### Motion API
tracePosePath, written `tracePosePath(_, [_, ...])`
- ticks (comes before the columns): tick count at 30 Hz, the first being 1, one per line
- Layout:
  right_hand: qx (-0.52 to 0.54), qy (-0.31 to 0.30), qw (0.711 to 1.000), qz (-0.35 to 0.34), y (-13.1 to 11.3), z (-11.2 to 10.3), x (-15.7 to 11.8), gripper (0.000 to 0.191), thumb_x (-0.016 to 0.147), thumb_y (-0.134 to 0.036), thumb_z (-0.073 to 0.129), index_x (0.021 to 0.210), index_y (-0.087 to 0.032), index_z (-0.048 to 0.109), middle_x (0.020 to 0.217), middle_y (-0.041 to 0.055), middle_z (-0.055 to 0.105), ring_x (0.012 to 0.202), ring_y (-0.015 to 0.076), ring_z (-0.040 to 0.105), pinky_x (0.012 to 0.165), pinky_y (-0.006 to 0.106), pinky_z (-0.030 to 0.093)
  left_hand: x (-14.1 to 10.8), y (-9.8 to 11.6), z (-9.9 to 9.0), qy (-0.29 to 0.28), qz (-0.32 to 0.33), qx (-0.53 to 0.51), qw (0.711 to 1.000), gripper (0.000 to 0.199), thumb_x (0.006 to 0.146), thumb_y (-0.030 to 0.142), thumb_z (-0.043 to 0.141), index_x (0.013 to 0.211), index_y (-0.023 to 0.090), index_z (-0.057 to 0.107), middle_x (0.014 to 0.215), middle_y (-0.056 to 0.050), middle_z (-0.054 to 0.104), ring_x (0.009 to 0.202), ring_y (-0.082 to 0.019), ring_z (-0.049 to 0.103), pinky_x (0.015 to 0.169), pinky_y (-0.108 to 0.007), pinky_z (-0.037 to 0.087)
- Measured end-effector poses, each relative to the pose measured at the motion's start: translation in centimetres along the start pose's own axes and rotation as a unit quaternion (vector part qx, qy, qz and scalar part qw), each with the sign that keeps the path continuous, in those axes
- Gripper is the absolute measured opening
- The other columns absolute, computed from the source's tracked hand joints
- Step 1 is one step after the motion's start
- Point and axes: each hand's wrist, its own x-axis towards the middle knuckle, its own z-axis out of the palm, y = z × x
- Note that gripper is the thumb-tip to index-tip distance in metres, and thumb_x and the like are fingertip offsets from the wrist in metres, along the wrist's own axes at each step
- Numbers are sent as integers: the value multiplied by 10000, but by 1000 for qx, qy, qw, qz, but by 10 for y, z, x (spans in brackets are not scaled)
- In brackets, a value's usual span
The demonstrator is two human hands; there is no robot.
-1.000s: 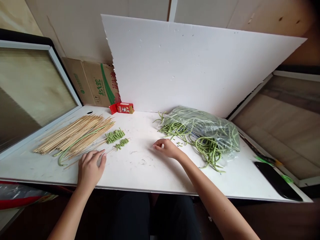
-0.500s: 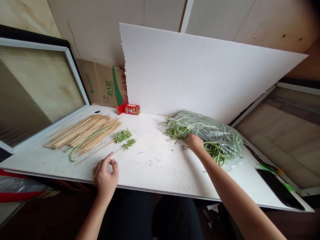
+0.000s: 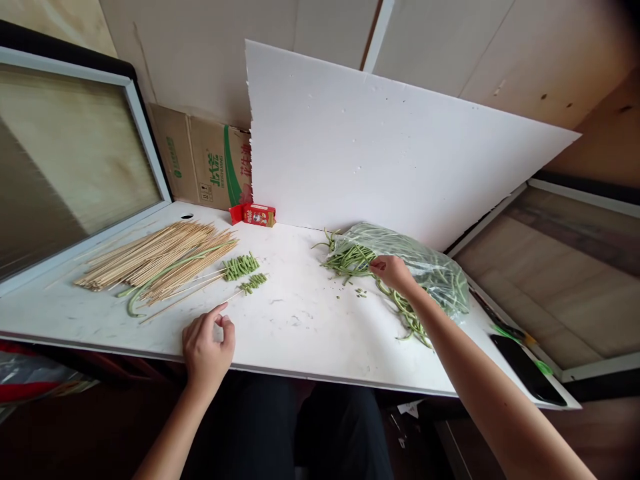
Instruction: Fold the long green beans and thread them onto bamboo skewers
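Note:
My left hand [image 3: 207, 340] rests near the table's front edge, index finger and thumb curled round the bare end of a thin skewer [image 3: 231, 297]. Cut green bean pieces [image 3: 254, 283] are threaded on its far end. Beside it lies another group of skewered bean pieces [image 3: 241, 267]. Over the long green beans [image 3: 350, 259] at the mouth of a clear plastic bag [image 3: 425, 257], my right hand [image 3: 391, 272] is closed in a pinch. What its fingertips hold is hidden. More long beans [image 3: 407, 313] spill out below that wrist.
A large pile of wooden skewers [image 3: 155, 257] lies at left with a long bean [image 3: 150, 283] across it. A small red box [image 3: 259, 215] stands at the back by a cardboard box [image 3: 210, 163]. White board [image 3: 390, 147] leans behind. A black phone [image 3: 527, 370] lies at right.
My right hand has risen slightly from the beans. Long beans below its wrist now lie spread farther toward the front edge. My left hand keeps its place by the skewer; the view has shifted slightly.

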Motion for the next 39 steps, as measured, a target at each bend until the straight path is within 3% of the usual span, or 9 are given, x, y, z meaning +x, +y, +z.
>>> tracePosePath(8, [41,66,995,-57,-11,-67,0,193,915,-203,674,1008,-160,838,965,117,834,904,251,746,826,324,536,-2,-5,2,-7,3,-8,1000,306,975,203,573,1255,199,698,948,-88,722,932,-281,683,963,-420,486])
tracePosePath(12, [116,106,984,-78,-20,-84,-11,242,940,-281,668,1074,-151,822,961,134,832,902,261,747,824,362,566,-3,-6,3,-10,-1,-14,1000,314,970,203,574,1257,202,702,961,-94,724,933,-286,679,957,-427,486])
tracePosePath(15, [222,91,967,-90,-31,-87,-22,333,937,-451,720,1075,-159,804,967,144,817,845,254,733,721,366,586,-2,-5,2,-16,0,-11,1000,313,976,210,574,1265,203,695,940,-85,715,912,-278,677,954,-425,490])
tracePosePath(19, [390,-54,910,-130,-53,-73,-39,499,847,-627,794,1041,-167,792,971,123,783,849,236,705,671,347,600,1,3,0,-34,19,-25,999,312,991,213,574,1288,198,665,926,-71,694,890,-259,665,961,-426,497])
tracePosePath(25, [509,-206,825,-135,-80,-17,-57,454,808,-580,864,977,-168,776,902,81,745,775,182,669,677,321,581,12,47,-8,-152,50,-118,980,235,1042,269,542,1249,240,648,914,-55,686,811,-227,629,847,-400,540])
tracePosePath(28, [545,-235,793,-138,-82,7,-58,398,819,-536,873,912,-168,750,880,76,743,762,183,686,765,363,600,25,79,-16,-201,80,-141,966,194,1052,280,541,1201,255,663,1026,-92,717,969,-267,669,879,-441,547])
tracePosePath(33, [615,-234,744,-113,-78,19,-55,352,788,-429,929,947,-195,720,831,38,737,756,178,717,762,326,604,54,134,-24,-181,124,-145,965,196,1043,273,578,1219,253,662,1090,-102,730,1034,-274,665,930,-466,535])
tracePosePath(36, [645,-231,720,-108,-76,19,-54,332,776,-370,948,960,-205,726,839,20,740,782,172,736,779,310,614,69,165,-9,-192,120,-156,961,235,1049,313,590,1261,223,636,1165,-106,719,1102,-269,668,981,-453,538])
tracePosePath(39, [664,-217,706,-116,-77,24,-52,285,791,-335,943,941,-214,733,839,7,745,791,167,745,798,306,619,84,187,26,-220,129,-137,957,518,990,426,704,1425,195,544,1381,-155,651,1271,-317,630,1059,-483,529])
